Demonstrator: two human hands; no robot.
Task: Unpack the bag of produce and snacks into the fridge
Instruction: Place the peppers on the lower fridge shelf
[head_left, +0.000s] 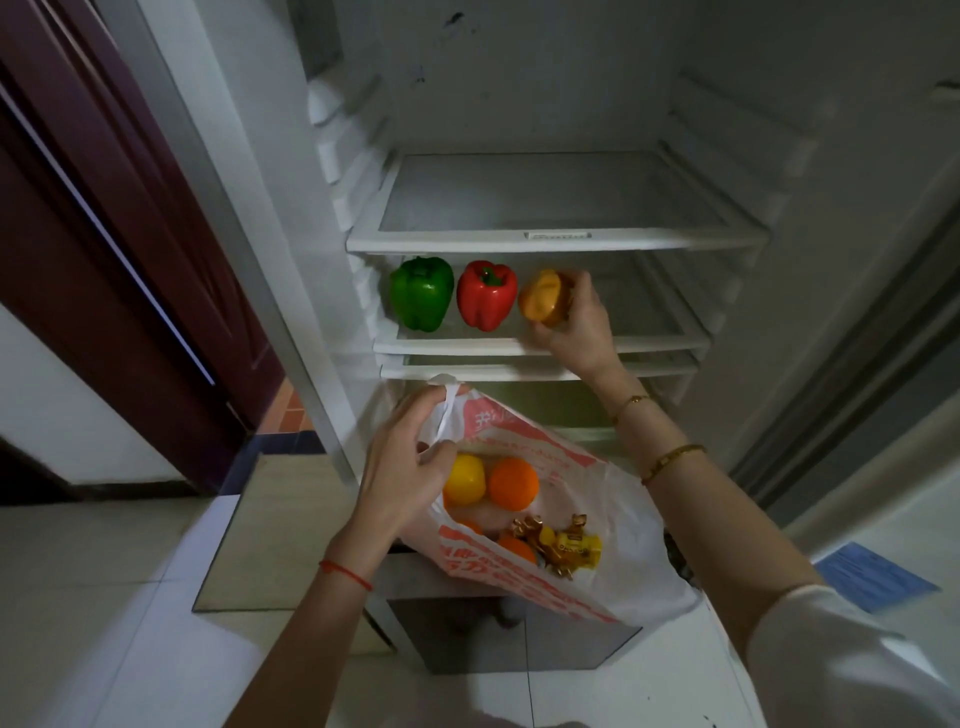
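A green pepper (421, 293) and a red pepper (487, 294) stand side by side on the fridge's middle glass shelf (649, 343). Just right of them my right hand (576, 327) grips an orange pepper (545, 297) at shelf level. My left hand (408, 462) holds the handle of a white and red plastic bag (597, 571) in front of the lower fridge. Inside the bag lie a yellow pepper (464, 479), an orange (513, 483), another orange (517, 550) and gold-wrapped snacks (563, 545).
The upper glass shelf (556, 241) holds nothing. The open fridge door (857, 338) stands at the right. A dark red room door (119, 249) is at the left. A blue sheet (878, 577) lies on the tiled floor.
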